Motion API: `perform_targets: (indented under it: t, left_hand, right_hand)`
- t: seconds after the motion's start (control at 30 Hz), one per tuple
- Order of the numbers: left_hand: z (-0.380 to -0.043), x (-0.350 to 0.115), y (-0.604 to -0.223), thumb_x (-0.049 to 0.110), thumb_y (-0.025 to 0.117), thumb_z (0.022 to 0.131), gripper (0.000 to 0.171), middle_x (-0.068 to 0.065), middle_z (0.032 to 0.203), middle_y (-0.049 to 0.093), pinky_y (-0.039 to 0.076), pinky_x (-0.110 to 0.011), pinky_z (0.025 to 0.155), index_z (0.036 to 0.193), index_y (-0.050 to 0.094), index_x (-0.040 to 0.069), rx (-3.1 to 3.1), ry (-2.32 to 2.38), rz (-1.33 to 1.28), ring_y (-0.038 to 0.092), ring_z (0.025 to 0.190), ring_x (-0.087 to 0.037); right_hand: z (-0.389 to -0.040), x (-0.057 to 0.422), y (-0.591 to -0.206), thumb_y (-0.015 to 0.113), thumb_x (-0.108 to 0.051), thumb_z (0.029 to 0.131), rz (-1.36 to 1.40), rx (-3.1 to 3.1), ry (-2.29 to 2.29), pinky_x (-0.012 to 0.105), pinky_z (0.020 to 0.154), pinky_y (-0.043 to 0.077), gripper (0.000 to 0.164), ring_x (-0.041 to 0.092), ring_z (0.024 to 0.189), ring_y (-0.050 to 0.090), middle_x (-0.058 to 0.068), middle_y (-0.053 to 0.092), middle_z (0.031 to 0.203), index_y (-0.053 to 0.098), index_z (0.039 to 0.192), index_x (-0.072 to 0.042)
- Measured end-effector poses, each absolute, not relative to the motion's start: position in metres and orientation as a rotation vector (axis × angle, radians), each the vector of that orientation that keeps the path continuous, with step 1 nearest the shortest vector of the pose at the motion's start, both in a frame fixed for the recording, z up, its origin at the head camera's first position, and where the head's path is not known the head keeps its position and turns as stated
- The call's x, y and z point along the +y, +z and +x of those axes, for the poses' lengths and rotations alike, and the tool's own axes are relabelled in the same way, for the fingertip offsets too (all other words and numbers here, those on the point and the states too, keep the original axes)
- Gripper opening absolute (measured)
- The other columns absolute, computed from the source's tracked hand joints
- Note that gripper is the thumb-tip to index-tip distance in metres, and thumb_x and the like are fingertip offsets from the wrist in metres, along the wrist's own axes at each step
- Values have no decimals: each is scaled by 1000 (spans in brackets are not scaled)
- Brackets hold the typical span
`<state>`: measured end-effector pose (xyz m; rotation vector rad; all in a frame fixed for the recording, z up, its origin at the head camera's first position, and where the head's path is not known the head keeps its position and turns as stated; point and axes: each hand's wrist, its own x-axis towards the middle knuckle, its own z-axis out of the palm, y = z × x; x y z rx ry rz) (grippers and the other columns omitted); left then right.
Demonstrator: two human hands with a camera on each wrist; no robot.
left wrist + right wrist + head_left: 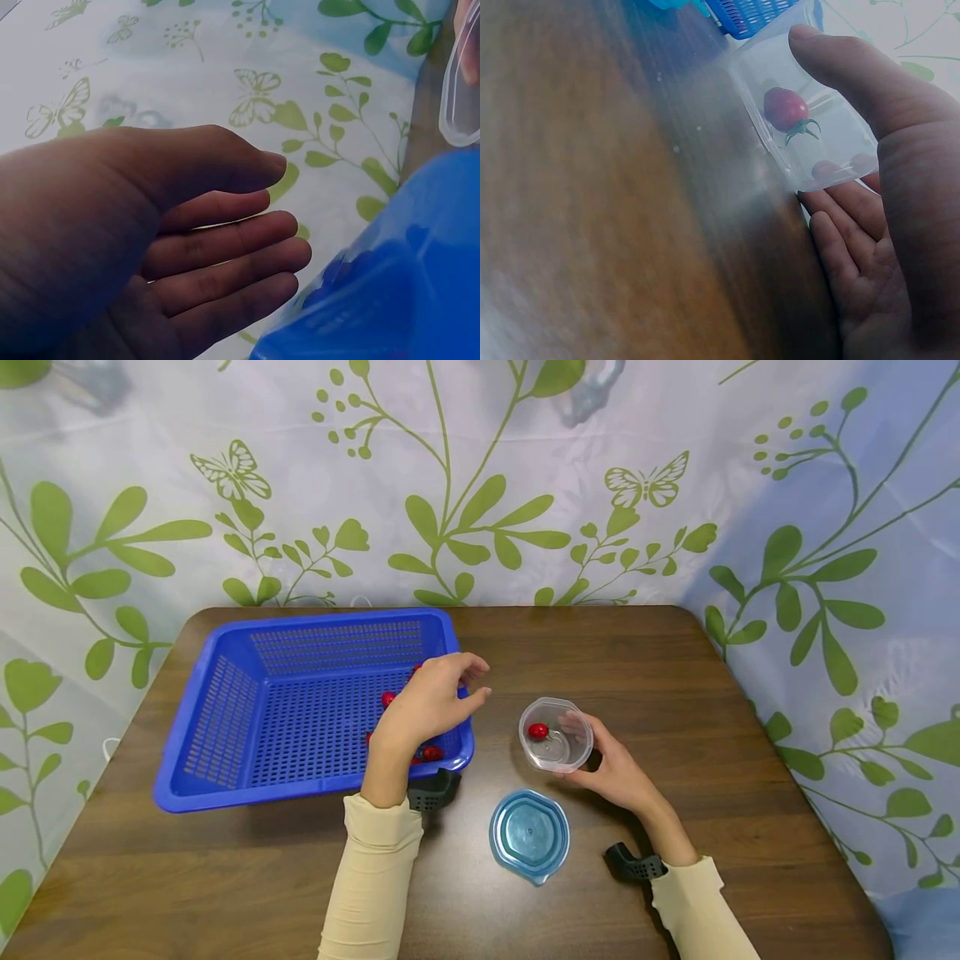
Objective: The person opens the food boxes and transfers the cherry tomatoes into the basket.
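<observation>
My right hand (617,768) holds a clear plastic container (556,758), thumb on one side and fingers on the other. A red cherry tomato (537,731) lies inside it; the right wrist view shows the green stem on this tomato (786,110). Over the right rim of a blue basket (217,799), my left hand (427,702) hovers with relaxed fingers and nothing between them. In the left wrist view the left hand's fingers (225,247) are extended below the thumb. Several red cherry tomatoes (432,753) lie at the basket's right end, partly hidden by the left hand and forearm.
A blue-tinted lid (529,835) lies on the wooden table (585,910) just in front of the container. Behind the table hangs a white curtain (525,477) with green leaves and butterflies. Black wrist bands (636,864) sit at both wrists.
</observation>
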<state>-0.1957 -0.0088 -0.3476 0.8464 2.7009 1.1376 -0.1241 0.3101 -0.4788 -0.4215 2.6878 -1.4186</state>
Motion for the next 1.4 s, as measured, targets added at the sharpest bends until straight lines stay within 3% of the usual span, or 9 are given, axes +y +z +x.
perform_targets:
  t: [0.33, 1.4]
  left_hand:
    - [-192, 10, -348, 16, 72, 96, 31, -12, 115, 72, 56, -37, 96, 123, 69, 1, 2664, 1082, 906, 68, 107, -25]
    - [-184, 70, -370, 16, 71, 96, 34, -14, 117, 73, 58, -31, 91, 126, 67, 0, 2529, 924, 1126, 68, 101, -24]
  right_hand:
    - [-125, 310, -477, 90, -22, 80, -417, 2660, -1446, 65, 116, 34, 91, 34, 142, 47, 7, 52, 153, 38, 154, -20]
    - [-124, 311, -477, 90, -18, 81, -361, 2676, -1397, 64, 111, 41, 92, 40, 135, 51, 15, 50, 151, 35, 155, -15]
